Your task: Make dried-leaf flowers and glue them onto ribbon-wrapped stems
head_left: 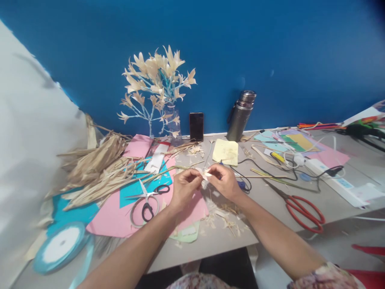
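Observation:
Both hands meet over the middle of the table around a small cream flower (204,174) that looks made of dried husk petals. My left hand (187,185) pinches it from the left, thumb and fingertips closed. From the other side my right hand (224,180) grips the petals between thumb and forefinger. Below the hands lie a pink sheet (195,204) and pale husk scraps (219,212). Black-handled scissors (146,196) rest open to the left of my left hand, partly over a grey tape ring (131,214). A yellow paper (225,151) with small bits on it lies beyond my right hand.
Dried husks (99,160) pile up at left, near a blue ribbon spool (60,247). At the wall stand a vase of husk flowers (159,76), a phone (196,126) and a flask (241,115). Red-handled shears (303,210) and a power strip (333,180) lie at right.

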### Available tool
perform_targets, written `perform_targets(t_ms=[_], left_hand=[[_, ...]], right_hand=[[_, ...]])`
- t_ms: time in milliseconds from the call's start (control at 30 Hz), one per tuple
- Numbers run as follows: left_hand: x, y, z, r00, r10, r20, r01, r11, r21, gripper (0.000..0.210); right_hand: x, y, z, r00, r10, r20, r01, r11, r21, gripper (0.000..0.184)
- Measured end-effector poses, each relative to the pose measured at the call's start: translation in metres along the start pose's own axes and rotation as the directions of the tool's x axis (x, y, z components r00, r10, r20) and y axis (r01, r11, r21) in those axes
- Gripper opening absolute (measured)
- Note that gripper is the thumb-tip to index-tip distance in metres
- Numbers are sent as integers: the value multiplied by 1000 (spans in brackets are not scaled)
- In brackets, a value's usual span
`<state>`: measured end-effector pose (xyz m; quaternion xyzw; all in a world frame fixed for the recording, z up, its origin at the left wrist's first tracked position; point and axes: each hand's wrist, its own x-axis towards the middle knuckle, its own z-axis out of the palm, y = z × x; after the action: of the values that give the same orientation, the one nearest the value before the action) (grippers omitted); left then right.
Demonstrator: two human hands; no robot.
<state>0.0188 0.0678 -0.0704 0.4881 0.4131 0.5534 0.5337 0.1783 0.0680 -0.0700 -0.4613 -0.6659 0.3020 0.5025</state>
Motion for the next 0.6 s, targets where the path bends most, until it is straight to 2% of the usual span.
perform_targets(t_ms=[233,367,600], left_hand=[[2,2,1,998,-26,-50,25,1000,-5,8],[2,1,-1,999,-7,-49,7,1000,10,12],[1,1,-2,998,-60,-26,60,998,-10,16]], right_hand=[[-1,4,0,1000,27,14,-27,999,32,15],[-1,7,1,998,56,19,-57,997,46,15],[-2,5,4,998,50,30,-52,995,85,14]])
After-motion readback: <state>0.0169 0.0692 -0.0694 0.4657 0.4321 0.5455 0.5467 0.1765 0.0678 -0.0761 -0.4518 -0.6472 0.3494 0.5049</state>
